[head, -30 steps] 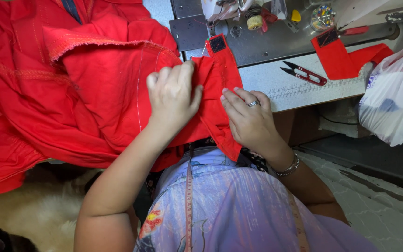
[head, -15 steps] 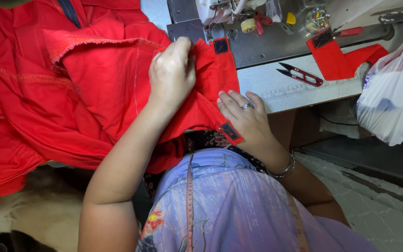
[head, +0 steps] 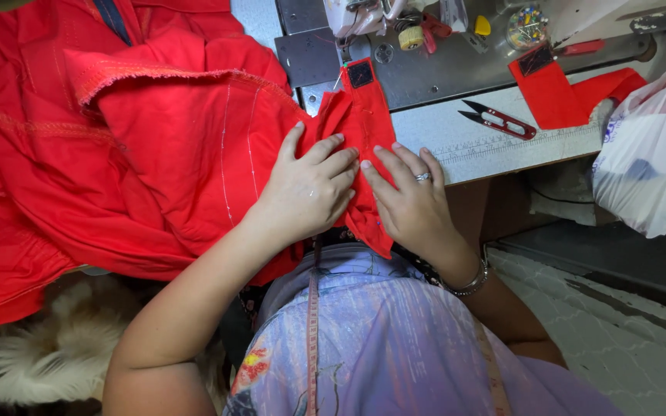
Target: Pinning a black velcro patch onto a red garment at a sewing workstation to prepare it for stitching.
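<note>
A large red garment (head: 156, 154) is spread over the sewing table and hangs off its left side. A narrow red strap (head: 364, 115) with a black square patch at its far end runs from my hands up to the sewing machine's needle plate (head: 314, 54). My left hand (head: 310, 189) lies flat on the red fabric, fingers spread, pressing it down. My right hand (head: 410, 200), with a ring and a bracelet, presses the strap's right edge, its fingertips touching the left hand's fingertips.
Red-handled thread snips (head: 499, 119) lie on the table right of the strap. A loose red piece with a black patch (head: 556, 88) sits further right, beside a white plastic bag (head: 649, 162). Thread spools and a pin holder (head: 526, 19) stand at the back. A measuring tape (head: 312, 339) hangs down my front.
My left hand has come back from near the machine toward me. Both hands now lie flat side by side on the strap, and the strap is laid straighter toward the needle.
</note>
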